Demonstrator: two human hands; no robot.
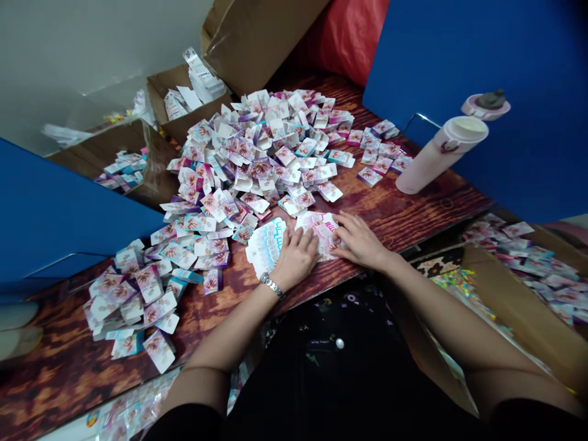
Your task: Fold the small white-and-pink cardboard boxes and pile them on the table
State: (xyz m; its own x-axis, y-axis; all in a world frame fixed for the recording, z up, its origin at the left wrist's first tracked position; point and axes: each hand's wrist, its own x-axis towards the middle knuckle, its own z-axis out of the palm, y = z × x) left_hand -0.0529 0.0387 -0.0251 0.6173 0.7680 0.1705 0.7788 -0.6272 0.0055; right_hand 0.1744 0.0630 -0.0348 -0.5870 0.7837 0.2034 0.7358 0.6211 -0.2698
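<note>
Two groups of flat, unfolded printed cartons lie on the table in front of me. The blue-printed cartons point(266, 245) are fanned out on the left, the pink-printed cartons point(324, 229) beside them on the right. My left hand point(297, 254), with a metal watch point(272, 285) at the wrist, rests across both groups, fingers stretched out flat. At the right edge of the pink cartons lies my right hand point(358, 241), its fingers apart and touching them. Behind and left of the hands spreads a large heap of small folded boxes point(261, 165), many with flaps up.
A pale pink bottle point(436, 156) with its lid raised stands at the right on the wood-patterned table point(349, 190). Cardboard boxes point(160, 92) sit at the back left. Another carton point(509, 300) with small boxes is below right. Blue panels point(459, 55) flank the table.
</note>
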